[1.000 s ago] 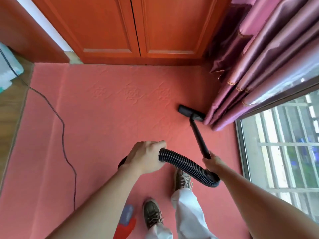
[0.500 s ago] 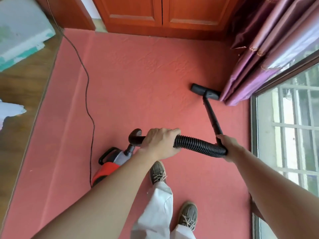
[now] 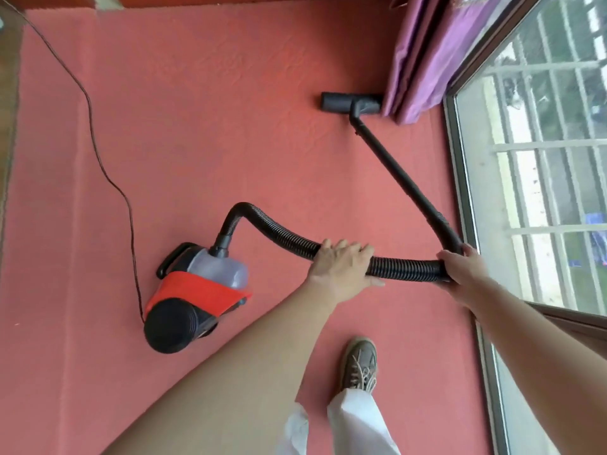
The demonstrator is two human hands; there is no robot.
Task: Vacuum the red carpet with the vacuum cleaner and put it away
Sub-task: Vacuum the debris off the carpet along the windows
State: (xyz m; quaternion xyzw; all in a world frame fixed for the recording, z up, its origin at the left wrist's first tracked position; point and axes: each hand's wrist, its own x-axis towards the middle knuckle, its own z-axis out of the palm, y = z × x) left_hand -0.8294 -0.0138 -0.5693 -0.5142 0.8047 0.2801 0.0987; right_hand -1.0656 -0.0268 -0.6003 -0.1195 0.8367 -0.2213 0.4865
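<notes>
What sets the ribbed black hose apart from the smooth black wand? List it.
The ribbed black hose curves; the smooth black wand is straight. The hose leaves the red canister; the wand ends at the black floor head. The left hand holds the hose; the right hand holds their joint. Both are black.

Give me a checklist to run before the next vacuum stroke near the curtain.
1. Left hand grips hose: ok.
2. Right hand holds wand at its hose end: ok.
3. Floor head sits on red carpet: ok.
4. Floor head clear of curtain: not ok, one end meets the fabric.
5. Power cord away from floor head: ok.
6. Canister motor running: cannot tell.
</notes>
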